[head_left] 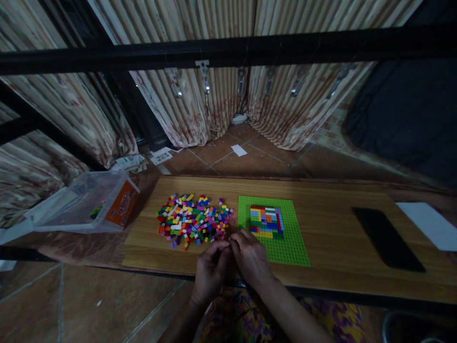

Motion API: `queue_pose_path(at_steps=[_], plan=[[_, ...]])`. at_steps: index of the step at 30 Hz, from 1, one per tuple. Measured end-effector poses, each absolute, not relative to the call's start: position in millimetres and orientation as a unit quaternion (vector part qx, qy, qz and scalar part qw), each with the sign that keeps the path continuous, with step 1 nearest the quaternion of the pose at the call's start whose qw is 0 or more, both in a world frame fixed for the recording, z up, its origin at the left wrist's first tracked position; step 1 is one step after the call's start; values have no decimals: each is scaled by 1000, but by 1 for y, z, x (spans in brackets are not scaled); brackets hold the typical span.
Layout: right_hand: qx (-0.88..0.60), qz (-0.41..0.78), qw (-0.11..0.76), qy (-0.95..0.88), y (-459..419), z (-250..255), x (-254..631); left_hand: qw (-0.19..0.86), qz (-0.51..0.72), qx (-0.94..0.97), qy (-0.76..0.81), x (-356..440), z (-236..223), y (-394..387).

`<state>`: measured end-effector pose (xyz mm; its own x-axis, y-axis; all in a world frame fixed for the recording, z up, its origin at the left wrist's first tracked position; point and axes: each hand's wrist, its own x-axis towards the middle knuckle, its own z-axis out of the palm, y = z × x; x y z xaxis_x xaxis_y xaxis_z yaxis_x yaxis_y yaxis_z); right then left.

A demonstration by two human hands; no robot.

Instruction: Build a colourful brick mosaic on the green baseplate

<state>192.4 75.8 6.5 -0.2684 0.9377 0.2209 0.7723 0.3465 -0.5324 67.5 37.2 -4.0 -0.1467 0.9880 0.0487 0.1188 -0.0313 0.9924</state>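
A heap of small coloured bricks [194, 220] lies on the wooden board [332, 224]. To its right sits a green baseplate [289, 245] with a patch of coloured bricks [266, 221] pressed onto it. My left hand [210, 271] and my right hand [252, 257] meet at the board's near edge, just below the heap and beside the baseplate's near left corner. Both hands have their fingers curled and pinched together, fingertips touching. What they pinch is too small and dark to make out.
A clear plastic box with an orange label [89, 202] stands left of the board. A black phone [387, 237] and a white sheet [428, 224] lie at the right. A black metal bar [228, 50] crosses overhead; curtains hang behind.
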Motion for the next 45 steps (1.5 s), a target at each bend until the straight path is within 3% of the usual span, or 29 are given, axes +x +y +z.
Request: queue_pose_path(at_steps=[6, 12, 29, 45], plan=[[-555, 167, 331, -744, 67, 11, 239, 415, 506, 500, 567, 67, -10, 36], [-594, 120, 340, -719, 87, 4, 276, 412, 493, 506, 575, 66, -14, 36], [-588, 85, 348, -725, 100, -6, 274, 428, 479, 503, 578, 68, -14, 35], [-605, 134, 395, -678, 102, 0, 269, 420, 468, 510, 587, 68, -5, 36]])
